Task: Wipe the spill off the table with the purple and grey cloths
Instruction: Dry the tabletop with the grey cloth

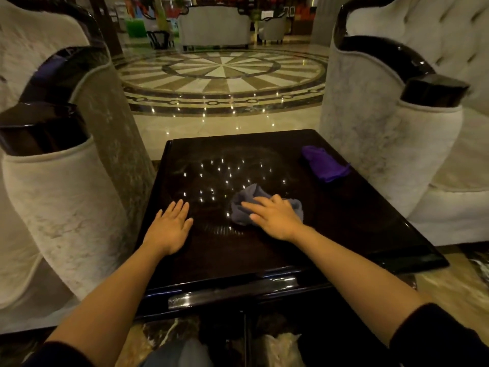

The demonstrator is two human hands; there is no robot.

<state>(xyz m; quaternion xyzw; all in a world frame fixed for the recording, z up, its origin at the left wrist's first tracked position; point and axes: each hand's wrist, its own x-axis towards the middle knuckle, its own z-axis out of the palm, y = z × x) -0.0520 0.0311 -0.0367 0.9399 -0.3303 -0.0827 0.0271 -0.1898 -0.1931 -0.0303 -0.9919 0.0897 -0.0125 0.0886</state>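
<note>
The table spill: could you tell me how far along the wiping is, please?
Done: nothing is clearly finished; faint smears on the dark table may be glare or residue. In hand: the right hand presses flat on the grey cloth mid-table, while the left hand rests flat on the bare surface. Left: the purple cloth lies untouched near the far right edge.

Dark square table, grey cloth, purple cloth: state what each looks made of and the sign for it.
Dark square table: probably lacquered or polished dark wood, since its top mirrors ceiling lights sharply; the material under the gloss is uncertain.
Crumpled grey cloth: soft matte fabric, perhaps microfibre; it bunches in folds under the right hand.
Folded purple cloth: similar soft matte fabric, lying limp, no shine.
</note>
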